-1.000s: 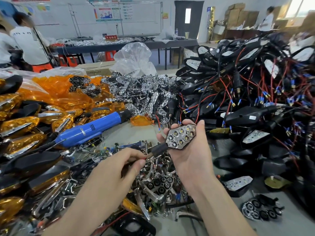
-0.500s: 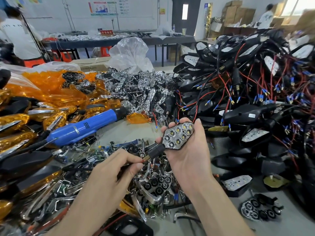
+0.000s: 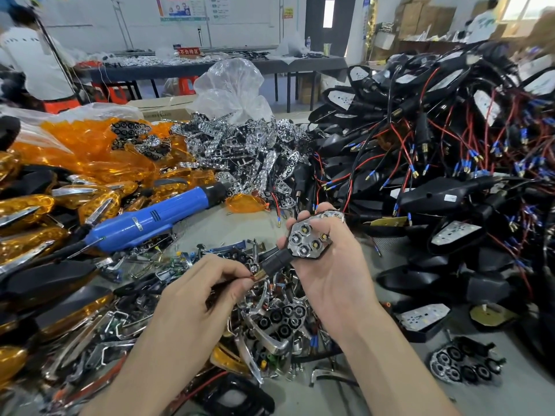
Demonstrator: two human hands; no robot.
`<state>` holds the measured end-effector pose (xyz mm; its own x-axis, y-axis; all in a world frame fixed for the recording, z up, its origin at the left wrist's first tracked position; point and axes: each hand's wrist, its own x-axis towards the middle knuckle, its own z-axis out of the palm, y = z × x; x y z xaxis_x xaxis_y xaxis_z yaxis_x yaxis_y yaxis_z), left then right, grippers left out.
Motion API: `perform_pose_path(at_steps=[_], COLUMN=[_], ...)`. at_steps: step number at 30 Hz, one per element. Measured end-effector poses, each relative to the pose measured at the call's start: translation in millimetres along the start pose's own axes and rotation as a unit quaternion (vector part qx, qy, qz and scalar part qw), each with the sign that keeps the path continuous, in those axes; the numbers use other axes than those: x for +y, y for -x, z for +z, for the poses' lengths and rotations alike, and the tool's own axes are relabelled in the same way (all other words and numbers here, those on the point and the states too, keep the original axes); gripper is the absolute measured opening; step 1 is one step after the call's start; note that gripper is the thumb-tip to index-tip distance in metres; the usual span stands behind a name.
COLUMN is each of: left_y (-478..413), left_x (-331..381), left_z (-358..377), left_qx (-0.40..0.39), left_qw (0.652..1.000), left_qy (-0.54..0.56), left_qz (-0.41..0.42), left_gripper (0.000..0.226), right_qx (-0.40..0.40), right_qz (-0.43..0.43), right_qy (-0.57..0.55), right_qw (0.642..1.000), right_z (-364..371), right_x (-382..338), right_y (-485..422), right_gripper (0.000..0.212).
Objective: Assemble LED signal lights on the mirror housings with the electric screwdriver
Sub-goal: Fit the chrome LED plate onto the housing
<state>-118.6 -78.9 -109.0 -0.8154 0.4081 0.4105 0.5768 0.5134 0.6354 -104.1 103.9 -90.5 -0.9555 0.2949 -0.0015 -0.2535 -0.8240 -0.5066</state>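
Now the right hand (image 3: 336, 274) clasps a shiny silver LED light (image 3: 307, 239), hiding its top; left hand (image 3: 195, 292) fingers pinch its brass tip (image 3: 259, 275).

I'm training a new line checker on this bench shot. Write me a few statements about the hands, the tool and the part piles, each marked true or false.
1. The right hand holds the LED signal light. True.
2. The left hand grips the electric screwdriver. False: the screwdriver lies on the table among loose parts, with no hand on it.
3. The left hand pinches the end of the light's black stem. True.
4. The wired black mirror housings are piled on the left. False: they are heaped on the right, and the amber lenses are on the left.
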Motion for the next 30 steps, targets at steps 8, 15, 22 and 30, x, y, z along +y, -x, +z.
perform_pose_path(at_steps=[8,15,22,30], left_y=[0.9,2.3,2.0,2.5], left_x=[3.9,4.3,4.1,4.4], left_z=[1.6,1.5,0.4,-0.1], left_qx=[0.005,0.011,0.015,0.01], left_qw=[1.0,1.0,1.0,1.0], left_qy=[-0.001,0.003,0.001,-0.01], left_qz=[0.017,0.02,0.025,0.024], left_gripper=[0.002,0.003,0.004,0.003], right_qx=[0.016,0.009,0.011,-0.03], right_qz=[-0.007,-0.001,-0.008,-0.015], right_qy=[-0.029,-0.03,-0.02,-0.014], right_qw=[0.999,1.0,1.0,0.999], right_z=[-1.7,-3.4,-2.9,-7.0], right_x=[2.3,4.1,4.6,4.5], right_y=[-3.9,-3.3,-2.8,-1.3], right_gripper=[0.025,0.024,0.023,0.017])
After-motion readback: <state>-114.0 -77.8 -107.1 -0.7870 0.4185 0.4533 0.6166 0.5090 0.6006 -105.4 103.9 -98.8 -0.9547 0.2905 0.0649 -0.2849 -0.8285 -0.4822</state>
